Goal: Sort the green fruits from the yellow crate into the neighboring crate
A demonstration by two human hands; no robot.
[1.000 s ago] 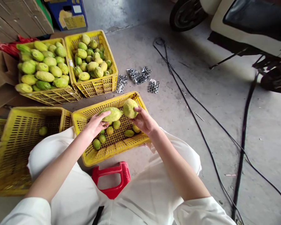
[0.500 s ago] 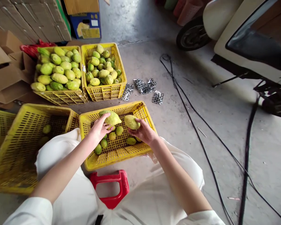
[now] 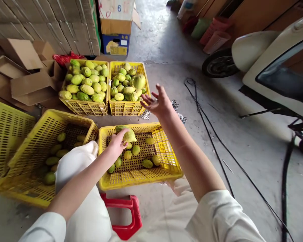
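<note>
My left hand (image 3: 117, 146) is closed round a long yellow-green lemon (image 3: 130, 135) over the near yellow crate (image 3: 141, 179). My right hand (image 3: 158, 102) is stretched forward with its fingers spread, holding nothing. Just beyond its fingertips a lemon (image 3: 139, 81) is in the air, apart from the hand, in front of the right back crate (image 3: 128, 109) piled with lemons. Several small green and yellow lemons (image 3: 135, 150) lie on the near crate's slotted floor.
Another heaped crate (image 3: 88, 108) stands at back left. Beside my left knee a tilted crate (image 3: 22, 190) holds several lemons. A red stool (image 3: 136, 215) sits between my legs. Black cables (image 3: 212, 126) cross the floor near a parked vehicle (image 3: 255, 57); cardboard boxes (image 3: 35, 89) lie left.
My right hand has moved forward, opened and let go of its lemon, which is now airborne by the back crate. My left hand still holds its lemon. The view has shifted.
</note>
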